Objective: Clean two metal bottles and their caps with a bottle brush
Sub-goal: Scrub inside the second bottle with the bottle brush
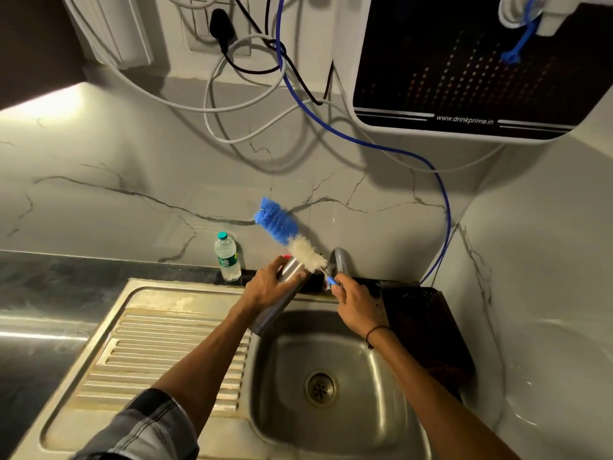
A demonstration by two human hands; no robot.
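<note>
While held over the sink (331, 426) — hands:
Left hand (265, 287): grips metal bottle (282, 300).
Right hand (356, 302): pinches bottle brush (292, 237) handle — bristles outside.

Over the sink (371, 423), the left hand (265, 287) holds the metal bottle (282, 300) left of the right hand (356, 303), whose bottle brush (292, 237) slants up-left, plastic bottle (227, 257) behind.

Place: home kitchen, sink corner.
Sink: steel basin (331, 370) with ribbed drainboard (159, 353), lower centre.
Walls: marble-look tiles.
Upper right: wall-mounted water purifier (464, 61).
Surface: dark stone (49, 277), left.
</note>
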